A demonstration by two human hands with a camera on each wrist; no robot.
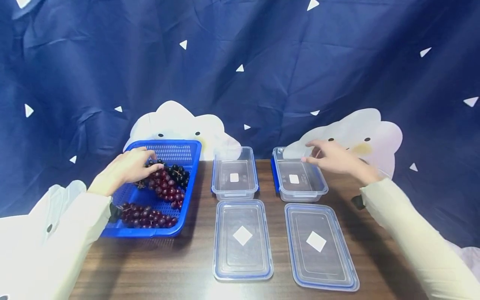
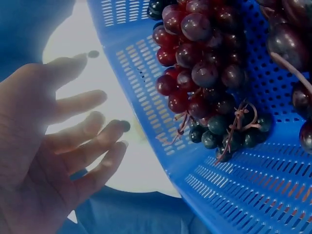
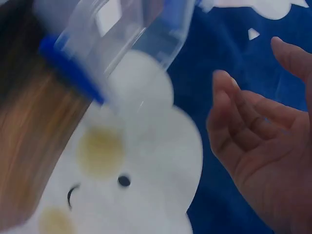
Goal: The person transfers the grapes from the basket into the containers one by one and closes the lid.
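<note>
Near the left hand [image 1: 129, 168], grapes [image 1: 166, 188] are lying in a basket [image 1: 193, 180]; near the right hand [image 1: 331, 156], a box [image 1: 303, 195] is standing. Both hands are hovering half-spread, holding nothing.

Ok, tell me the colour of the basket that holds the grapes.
The basket is bright blue; the head view shows it best.

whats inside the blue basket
Bunches of red grapes and black grapes. In the head view, the left hand and sleeve cover part of the blue basket; what lies directly beneath the grapes is hidden.
</note>
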